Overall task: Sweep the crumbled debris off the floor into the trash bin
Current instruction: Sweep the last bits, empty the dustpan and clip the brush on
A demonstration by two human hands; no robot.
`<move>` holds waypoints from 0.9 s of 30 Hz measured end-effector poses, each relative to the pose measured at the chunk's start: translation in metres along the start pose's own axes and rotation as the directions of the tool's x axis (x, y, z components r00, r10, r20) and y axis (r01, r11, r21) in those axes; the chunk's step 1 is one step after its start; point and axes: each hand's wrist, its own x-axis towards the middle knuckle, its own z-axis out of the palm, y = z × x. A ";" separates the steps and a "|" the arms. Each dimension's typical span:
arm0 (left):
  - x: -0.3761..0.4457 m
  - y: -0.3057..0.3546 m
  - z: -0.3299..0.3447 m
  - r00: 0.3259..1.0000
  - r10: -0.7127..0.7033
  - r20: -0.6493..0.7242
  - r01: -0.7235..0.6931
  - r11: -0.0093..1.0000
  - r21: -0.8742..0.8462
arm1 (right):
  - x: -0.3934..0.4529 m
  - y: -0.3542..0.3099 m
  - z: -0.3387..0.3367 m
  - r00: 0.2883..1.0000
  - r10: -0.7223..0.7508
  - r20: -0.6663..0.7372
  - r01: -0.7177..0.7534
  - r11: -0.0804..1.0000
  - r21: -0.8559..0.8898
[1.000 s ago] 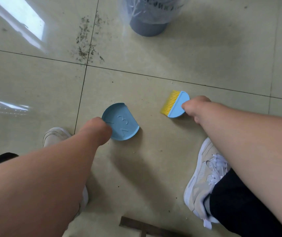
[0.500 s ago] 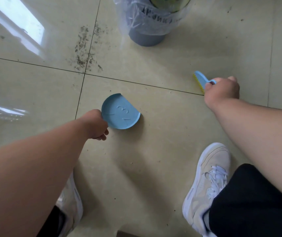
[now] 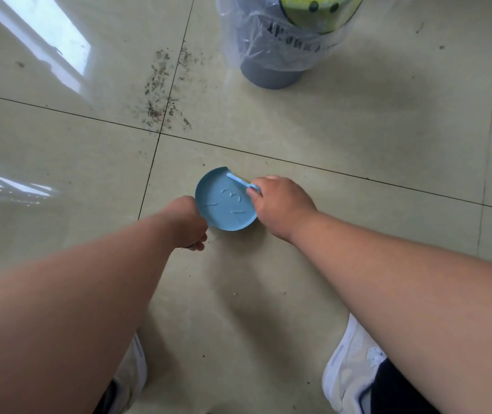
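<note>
A round blue dustpan (image 3: 224,204) lies flat on the tiled floor, and my left hand (image 3: 189,224) grips its near-left edge. My right hand (image 3: 280,201) is shut on a small blue brush (image 3: 240,181) with yellow bristles, held at the dustpan's open far-right edge; most of the brush is hidden by the hand. Dark crumbled debris (image 3: 164,88) is scattered along a tile joint, well beyond the dustpan to its far left. The grey trash bin (image 3: 268,70), lined with a clear plastic bag, stands at the top, right of the debris.
My two white shoes, one (image 3: 355,363) at lower right and one (image 3: 132,372) at lower left, stand on the floor near the bottom edge. A few tiny specks (image 3: 234,293) lie on the tile between them. Bright window reflections (image 3: 44,40) cover the left tiles.
My right hand has swung the brush left and toward me, from well right of the dustpan to its open edge. My left hand still holds the dustpan in about the same place.
</note>
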 end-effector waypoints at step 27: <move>-0.007 -0.010 0.002 0.998 0.039 -0.058 -0.043 0.997 -0.069 | -0.019 -0.010 0.025 0.993 -0.029 -0.111 0.040 0.994 0.099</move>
